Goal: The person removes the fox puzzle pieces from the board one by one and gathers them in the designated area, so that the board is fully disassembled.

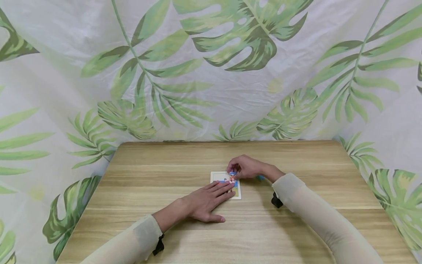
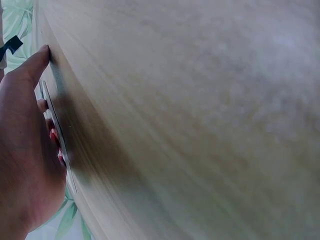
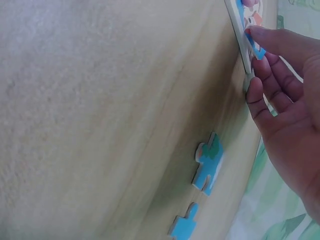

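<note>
A small jigsaw puzzle board [image 1: 215, 176] with a pale border lies on the wooden table, part of its picture covered by both hands. My left hand [image 1: 206, 201] rests flat across its lower left part, fingers extended and thumb spread out onto the table. At the board's upper right corner, my right hand [image 1: 247, 167] pinches a puzzle piece [image 3: 259, 51] between thumb and fingers. This piece shows blue and orange parts and tilts over the board's edge. In the left wrist view the left hand [image 2: 27, 150] hides most of the board.
Two loose puzzle pieces lie on the table by the right wrist: a blue and green one [image 3: 209, 162] and a plain blue one [image 3: 183, 227]. The wooden table [image 1: 148, 157] backs onto a leaf-patterned cloth [image 1: 184, 91].
</note>
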The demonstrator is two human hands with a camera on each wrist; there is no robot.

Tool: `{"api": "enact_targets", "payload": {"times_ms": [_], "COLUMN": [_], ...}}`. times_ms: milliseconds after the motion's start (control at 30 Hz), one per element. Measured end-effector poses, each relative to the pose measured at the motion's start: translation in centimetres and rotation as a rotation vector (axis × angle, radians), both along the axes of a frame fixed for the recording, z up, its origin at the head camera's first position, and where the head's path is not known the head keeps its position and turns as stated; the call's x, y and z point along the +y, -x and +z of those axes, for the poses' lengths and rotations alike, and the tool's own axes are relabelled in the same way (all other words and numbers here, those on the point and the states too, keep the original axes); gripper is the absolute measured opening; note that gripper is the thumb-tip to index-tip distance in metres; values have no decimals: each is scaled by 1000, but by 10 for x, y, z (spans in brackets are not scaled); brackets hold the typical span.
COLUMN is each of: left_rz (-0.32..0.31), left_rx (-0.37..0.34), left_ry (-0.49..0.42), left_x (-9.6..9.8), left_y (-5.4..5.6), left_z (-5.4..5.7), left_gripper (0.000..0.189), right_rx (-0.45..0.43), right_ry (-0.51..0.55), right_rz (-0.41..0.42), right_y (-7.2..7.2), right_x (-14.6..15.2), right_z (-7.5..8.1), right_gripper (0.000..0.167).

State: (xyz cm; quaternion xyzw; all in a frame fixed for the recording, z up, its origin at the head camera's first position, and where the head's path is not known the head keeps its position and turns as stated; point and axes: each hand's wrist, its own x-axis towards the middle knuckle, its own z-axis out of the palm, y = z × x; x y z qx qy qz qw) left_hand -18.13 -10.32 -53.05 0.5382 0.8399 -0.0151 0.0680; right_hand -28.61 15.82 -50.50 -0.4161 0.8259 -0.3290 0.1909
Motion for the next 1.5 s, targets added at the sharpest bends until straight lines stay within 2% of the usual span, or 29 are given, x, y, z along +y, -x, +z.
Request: {"api": "enact_targets", "payload": {"times_ms": [500,800,1033,1267,1500], "left_rz": [4,-7,-4,7,12], "left_rx": [-15,-2,-14,-31,-32], "left_ry": [-31,-34,-20,-11,-9], "left_x": [-1,-1,-1,-1,-1], "left_y": [1,2,1,0,-1], "left_z": [-4,-3,-3,-3,-3], "left_gripper": [91,90,91,92,92], "right_rx": [-72,-90,-103,-162,-178], "right_ry": [77,104,133,121,122], "right_rz": [-55,-35,-60,-98,-101], "right_y": [0,0,-2,-3,-1], "right_x": [5,6,9,16,28], "right_z": [-4,-7,-3,1,2], "right_gripper": [19,20,21,24,25]}}
